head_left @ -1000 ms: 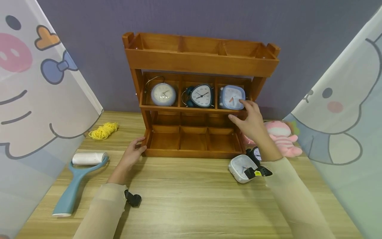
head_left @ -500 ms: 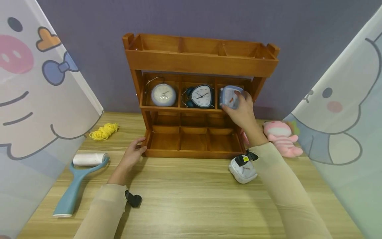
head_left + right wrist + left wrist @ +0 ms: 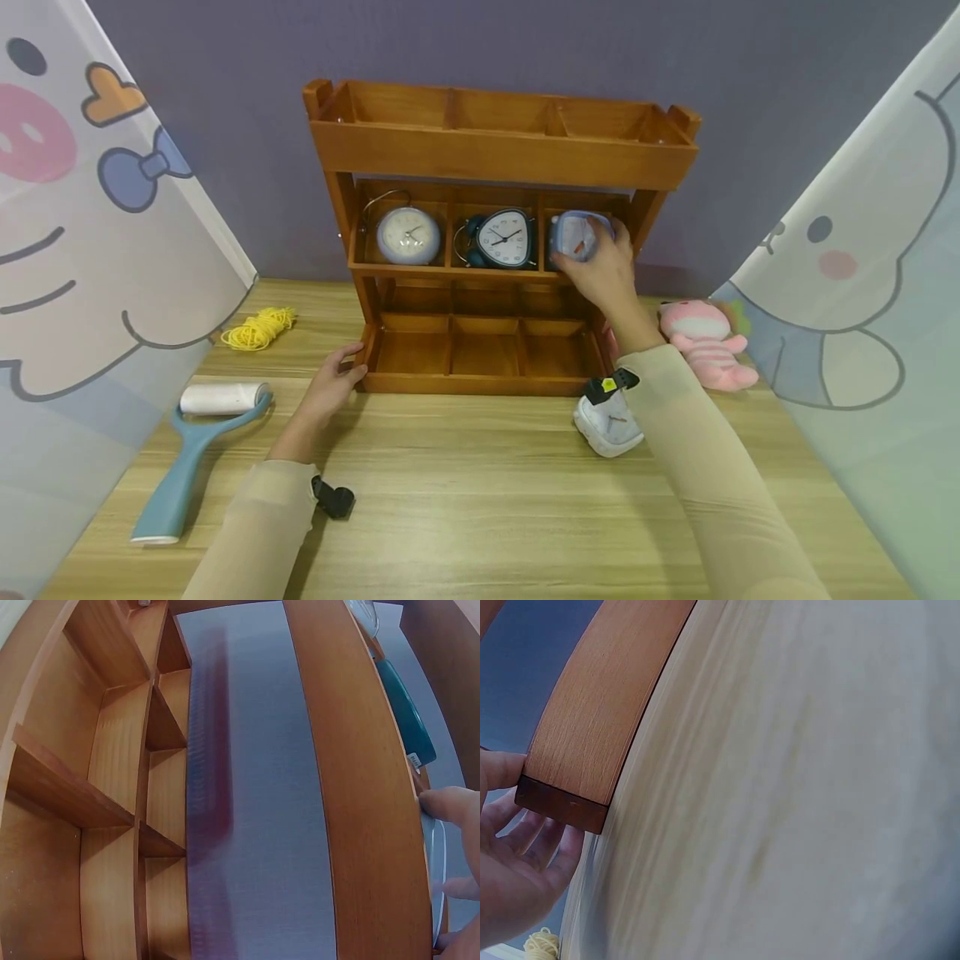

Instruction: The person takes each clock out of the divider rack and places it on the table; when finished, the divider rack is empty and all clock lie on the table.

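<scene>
A three-tier brown wooden shelf (image 3: 502, 154) stands against the back wall. My right hand (image 3: 606, 267) grips a light-blue alarm clock (image 3: 573, 233) in the middle tier's right compartment, thumb at the lower left and fingers over the face, hiding part of it. In the right wrist view only the clock's edge (image 3: 438, 862) shows beside my fingers. A dark teal clock (image 3: 504, 239) and a round pale-blue clock (image 3: 408, 236) occupy the other two compartments of that tier. My left hand (image 3: 330, 392) holds the lower tier's left end, thumb and fingers on opposite sides of the wood (image 3: 607, 712).
On the table, a white alarm clock (image 3: 607, 429) lies partly under my right wrist. A pink plush toy (image 3: 708, 346) lies right of the shelf. At left are yellow cord (image 3: 258, 329) and a blue-handled lint roller (image 3: 187, 475). Cartoon panels flank both sides.
My right hand has moved left from the blue clock's right edge and taken hold of it across the face. The left hand has stayed at the shelf's end.
</scene>
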A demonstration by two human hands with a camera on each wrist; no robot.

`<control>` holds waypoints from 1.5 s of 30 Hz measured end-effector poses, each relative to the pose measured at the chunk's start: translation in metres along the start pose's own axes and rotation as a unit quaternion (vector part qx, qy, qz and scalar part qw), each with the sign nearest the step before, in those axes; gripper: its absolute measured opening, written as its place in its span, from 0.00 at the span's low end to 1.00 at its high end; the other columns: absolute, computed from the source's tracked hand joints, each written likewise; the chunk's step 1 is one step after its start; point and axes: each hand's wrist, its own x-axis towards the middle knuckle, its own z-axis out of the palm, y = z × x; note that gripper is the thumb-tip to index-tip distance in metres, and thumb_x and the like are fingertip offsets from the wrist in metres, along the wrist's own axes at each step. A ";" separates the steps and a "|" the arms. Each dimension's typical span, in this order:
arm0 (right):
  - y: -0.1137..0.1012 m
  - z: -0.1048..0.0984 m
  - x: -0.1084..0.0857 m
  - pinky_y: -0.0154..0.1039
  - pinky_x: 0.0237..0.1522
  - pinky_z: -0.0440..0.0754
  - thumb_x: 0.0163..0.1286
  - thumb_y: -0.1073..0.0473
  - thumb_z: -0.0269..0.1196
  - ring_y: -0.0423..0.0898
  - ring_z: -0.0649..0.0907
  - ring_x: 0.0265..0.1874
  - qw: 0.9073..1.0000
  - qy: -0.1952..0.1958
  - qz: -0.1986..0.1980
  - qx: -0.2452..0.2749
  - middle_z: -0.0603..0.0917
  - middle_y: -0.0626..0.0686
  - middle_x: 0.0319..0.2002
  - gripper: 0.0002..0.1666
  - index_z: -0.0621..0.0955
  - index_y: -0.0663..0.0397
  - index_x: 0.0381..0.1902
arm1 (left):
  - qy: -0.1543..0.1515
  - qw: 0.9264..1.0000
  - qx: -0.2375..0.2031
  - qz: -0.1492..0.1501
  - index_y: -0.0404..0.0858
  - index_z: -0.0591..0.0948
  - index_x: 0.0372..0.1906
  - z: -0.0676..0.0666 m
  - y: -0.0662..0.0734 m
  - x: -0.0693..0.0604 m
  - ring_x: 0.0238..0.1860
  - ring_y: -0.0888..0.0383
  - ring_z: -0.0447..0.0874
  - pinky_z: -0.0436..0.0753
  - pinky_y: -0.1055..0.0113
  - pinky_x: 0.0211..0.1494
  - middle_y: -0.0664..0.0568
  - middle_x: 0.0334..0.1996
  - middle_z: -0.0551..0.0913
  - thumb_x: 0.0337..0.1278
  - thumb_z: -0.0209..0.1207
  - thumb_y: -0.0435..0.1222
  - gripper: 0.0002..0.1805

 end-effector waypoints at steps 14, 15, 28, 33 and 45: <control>-0.005 0.000 0.003 0.70 0.58 0.60 0.59 0.40 0.67 0.64 0.56 0.69 0.999 -0.003 0.050 0.006 0.51 0.66 0.73 0.51 0.61 0.45 0.76 | 0.012 1.000 0.010 -0.001 0.31 0.58 0.73 0.001 0.000 0.000 0.69 0.35 0.55 0.66 0.46 0.63 0.32 0.72 0.51 0.73 0.48 0.32 0.28; -0.005 0.001 0.003 0.70 0.58 0.60 0.58 0.40 0.67 0.63 0.56 0.69 0.999 0.002 0.052 0.006 0.53 0.65 0.72 0.50 0.61 0.45 0.75 | 0.012 1.000 0.009 -0.001 0.31 0.58 0.73 0.001 0.000 0.001 0.69 0.35 0.55 0.66 0.46 0.63 0.32 0.72 0.52 0.73 0.48 0.31 0.28; -0.005 0.006 -0.002 0.69 0.57 0.62 0.54 0.43 0.68 0.64 0.58 0.67 0.997 0.059 0.035 0.025 0.56 0.63 0.72 0.48 0.68 0.45 0.72 | 0.010 1.000 0.003 0.006 0.30 0.59 0.73 0.002 0.000 0.000 0.68 0.34 0.57 0.66 0.45 0.63 0.31 0.71 0.51 0.73 0.48 0.30 0.27; -0.006 0.004 -0.005 0.64 0.57 0.66 0.51 0.46 0.70 0.65 0.59 0.65 0.994 0.091 0.003 0.052 0.56 0.63 0.71 0.47 0.70 0.47 0.70 | 0.012 1.000 0.004 0.006 0.29 0.59 0.72 0.003 0.000 0.000 0.68 0.33 0.57 0.66 0.44 0.62 0.30 0.71 0.52 0.73 0.48 0.30 0.27; -0.014 -0.022 -0.031 0.58 0.60 0.66 0.49 0.51 0.74 0.61 0.64 0.63 0.990 0.103 -0.055 0.078 0.63 0.61 0.68 0.45 0.74 0.51 0.67 | 0.013 1.000 -0.003 0.005 0.29 0.58 0.72 0.003 0.001 0.000 0.67 0.34 0.58 0.68 0.47 0.60 0.30 0.70 0.53 0.73 0.48 0.30 0.27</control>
